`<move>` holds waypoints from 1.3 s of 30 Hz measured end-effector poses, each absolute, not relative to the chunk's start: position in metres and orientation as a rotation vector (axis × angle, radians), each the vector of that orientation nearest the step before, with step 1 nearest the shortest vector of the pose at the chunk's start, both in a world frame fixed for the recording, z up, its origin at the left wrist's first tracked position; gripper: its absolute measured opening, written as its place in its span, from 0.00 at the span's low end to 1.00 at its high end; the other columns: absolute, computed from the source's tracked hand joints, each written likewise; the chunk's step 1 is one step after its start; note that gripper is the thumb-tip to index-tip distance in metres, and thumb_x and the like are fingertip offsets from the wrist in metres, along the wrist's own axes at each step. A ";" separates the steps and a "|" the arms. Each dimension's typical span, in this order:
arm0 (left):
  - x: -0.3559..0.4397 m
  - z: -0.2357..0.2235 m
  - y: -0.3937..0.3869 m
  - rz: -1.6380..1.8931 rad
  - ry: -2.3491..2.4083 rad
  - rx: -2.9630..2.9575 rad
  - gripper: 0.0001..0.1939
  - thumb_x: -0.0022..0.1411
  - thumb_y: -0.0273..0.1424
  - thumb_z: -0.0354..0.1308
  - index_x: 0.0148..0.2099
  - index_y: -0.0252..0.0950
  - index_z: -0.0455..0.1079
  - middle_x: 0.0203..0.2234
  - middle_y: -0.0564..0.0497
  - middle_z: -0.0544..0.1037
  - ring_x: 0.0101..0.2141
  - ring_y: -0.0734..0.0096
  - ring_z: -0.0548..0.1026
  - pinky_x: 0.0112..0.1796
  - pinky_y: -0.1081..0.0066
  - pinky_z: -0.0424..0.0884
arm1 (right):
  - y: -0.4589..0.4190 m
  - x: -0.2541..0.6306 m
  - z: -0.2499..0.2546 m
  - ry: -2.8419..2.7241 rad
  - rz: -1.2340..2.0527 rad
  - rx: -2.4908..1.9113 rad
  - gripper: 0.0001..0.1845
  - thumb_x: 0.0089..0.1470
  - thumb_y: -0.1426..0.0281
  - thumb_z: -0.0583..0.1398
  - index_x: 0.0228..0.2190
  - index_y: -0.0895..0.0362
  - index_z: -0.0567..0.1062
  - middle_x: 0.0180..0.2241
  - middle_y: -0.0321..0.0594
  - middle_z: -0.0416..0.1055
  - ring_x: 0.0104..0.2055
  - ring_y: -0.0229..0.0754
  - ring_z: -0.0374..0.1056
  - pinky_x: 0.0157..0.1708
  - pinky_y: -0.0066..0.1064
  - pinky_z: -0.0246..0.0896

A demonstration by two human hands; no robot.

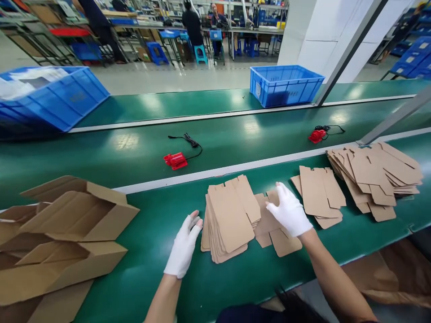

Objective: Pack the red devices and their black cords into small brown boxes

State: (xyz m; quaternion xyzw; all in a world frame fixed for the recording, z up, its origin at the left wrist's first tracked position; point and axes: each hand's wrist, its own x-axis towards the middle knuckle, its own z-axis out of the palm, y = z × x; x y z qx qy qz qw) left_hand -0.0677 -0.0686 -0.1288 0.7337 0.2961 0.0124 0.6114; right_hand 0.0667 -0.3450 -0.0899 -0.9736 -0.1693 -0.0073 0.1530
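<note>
Both hands wear white gloves. My left hand (184, 244) is just left of a stack of flat brown cardboard pieces (230, 220), its bare thumb and fingertips pointing toward the stack's edge. Nothing shows in it, and its fingers are a little apart. My right hand (288, 211) hovers over or rests on a lower cardboard piece (266, 220) right of the stack; I cannot tell whether it touches. Its thumb and fingers are spread, and part of the cardboard is hidden under it. Farther right lies a small cardboard pile (318, 193), beside a larger heap of flat cardboard (373, 175).
Opened cardboard boxes (70, 220) are piled at the left. Two red devices with black cords, a nearer one (175, 160) and a farther one (317, 136), lie on the green belt (235, 143). Blue crates (286, 85) (63, 96) stand behind. A metal post (350, 54) rises at right.
</note>
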 end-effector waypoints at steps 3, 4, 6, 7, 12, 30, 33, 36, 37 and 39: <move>-0.068 -0.129 -0.065 0.022 0.686 1.708 0.29 0.63 0.51 0.50 0.62 0.46 0.56 0.60 0.48 0.60 0.60 0.57 0.58 0.59 0.55 0.58 | -0.366 0.027 -0.097 -0.468 0.188 -3.016 0.48 0.42 0.56 0.63 0.60 0.63 0.56 0.64 0.55 0.42 0.61 0.66 0.44 0.53 0.54 0.51; -0.067 -0.130 -0.064 0.019 0.688 1.714 0.29 0.63 0.51 0.50 0.62 0.46 0.56 0.60 0.47 0.60 0.60 0.57 0.59 0.59 0.55 0.58 | -0.372 0.012 -0.102 -0.468 0.262 -3.071 0.50 0.39 0.55 0.65 0.60 0.62 0.57 0.64 0.55 0.40 0.61 0.69 0.42 0.53 0.57 0.49; -0.063 -0.133 -0.062 0.015 0.680 1.727 0.30 0.62 0.51 0.51 0.62 0.45 0.57 0.60 0.47 0.60 0.60 0.56 0.58 0.59 0.56 0.58 | -0.379 -0.012 -0.112 -0.444 0.319 -3.126 0.46 0.39 0.57 0.65 0.58 0.60 0.60 0.64 0.53 0.40 0.61 0.69 0.41 0.54 0.58 0.47; -0.062 -0.134 -0.061 0.013 0.670 1.730 0.30 0.62 0.52 0.51 0.62 0.45 0.57 0.60 0.47 0.60 0.60 0.56 0.58 0.59 0.56 0.58 | -0.381 -0.020 -0.116 -0.421 0.295 -3.139 0.43 0.42 0.59 0.63 0.58 0.60 0.60 0.63 0.52 0.42 0.60 0.66 0.43 0.54 0.54 0.49; -0.060 -0.134 -0.061 0.014 0.640 1.729 0.30 0.61 0.52 0.52 0.62 0.46 0.57 0.61 0.47 0.58 0.60 0.55 0.58 0.60 0.55 0.56 | -0.385 -0.025 -0.117 -0.399 0.127 -3.224 0.34 0.46 0.71 0.57 0.56 0.65 0.62 0.54 0.56 0.56 0.52 0.56 0.55 0.43 0.40 0.62; -0.074 -0.132 -0.058 -0.018 0.686 1.758 0.30 0.61 0.52 0.51 0.61 0.47 0.57 0.60 0.49 0.60 0.59 0.56 0.59 0.61 0.51 0.53 | -0.375 0.040 -0.080 -0.202 0.235 -2.992 0.32 0.50 0.57 0.62 0.51 0.63 0.63 0.44 0.51 0.67 0.45 0.53 0.65 0.37 0.36 0.61; -0.075 -0.131 -0.063 -0.041 0.647 1.795 0.32 0.61 0.52 0.50 0.62 0.45 0.55 0.60 0.47 0.59 0.60 0.56 0.57 0.61 0.52 0.53 | -0.353 0.076 -0.086 0.002 0.372 -2.932 0.28 0.50 0.55 0.62 0.44 0.64 0.67 0.43 0.55 0.67 0.46 0.57 0.65 0.39 0.37 0.60; -0.076 -0.132 -0.072 -0.121 0.595 1.833 0.34 0.60 0.54 0.50 0.63 0.44 0.52 0.61 0.46 0.56 0.58 0.55 0.61 0.58 0.53 0.60 | -0.346 0.101 -0.096 0.013 0.470 -2.834 0.24 0.52 0.54 0.58 0.40 0.63 0.69 0.38 0.55 0.70 0.42 0.56 0.68 0.36 0.36 0.59; -0.075 -0.134 -0.075 -0.122 0.574 1.866 0.35 0.59 0.54 0.51 0.63 0.43 0.52 0.62 0.45 0.55 0.58 0.54 0.61 0.57 0.53 0.62 | -0.347 0.106 -0.100 0.009 0.504 -2.796 0.24 0.52 0.53 0.58 0.39 0.62 0.70 0.36 0.54 0.71 0.41 0.56 0.68 0.35 0.36 0.59; -0.072 -0.138 -0.080 -0.069 0.548 1.982 0.36 0.58 0.54 0.51 0.62 0.41 0.53 0.62 0.45 0.52 0.59 0.53 0.59 0.57 0.52 0.62 | -0.353 0.110 -0.108 0.008 0.555 -2.721 0.22 0.51 0.53 0.58 0.36 0.60 0.70 0.35 0.52 0.71 0.39 0.55 0.68 0.33 0.35 0.58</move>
